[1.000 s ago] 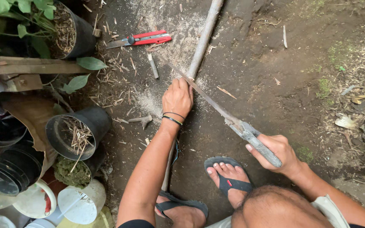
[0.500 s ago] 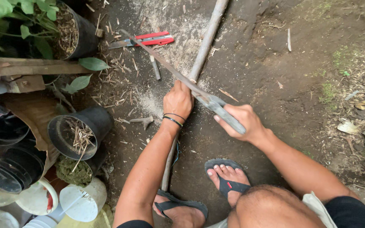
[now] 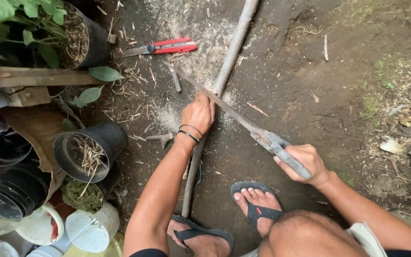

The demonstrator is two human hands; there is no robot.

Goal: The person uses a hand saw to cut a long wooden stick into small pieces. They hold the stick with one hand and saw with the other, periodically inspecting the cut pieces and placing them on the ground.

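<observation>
Drawn back toward the body since half a second ago, the saw [image 3: 243,121] now lies with more blade clear of the cut and its tip pulled away from the red-handled cutter [image 3: 165,47]; a pull stroke, so the sawing looks to be mid-rhythm, the pole not yet parted. At far left stand black pots [image 3: 89,150] with dry stalks; the left hand [image 3: 198,114] clamps the long thin pole [image 3: 231,52] to the dirt just beside the blade, pale sawdust [image 3: 167,116] spread around it; the pole's lower end is pinned under the sandalled left foot [image 3: 200,238]; the right hand [image 3: 305,164] is wrapped tight around the saw handle, well apart from the left.
</observation>
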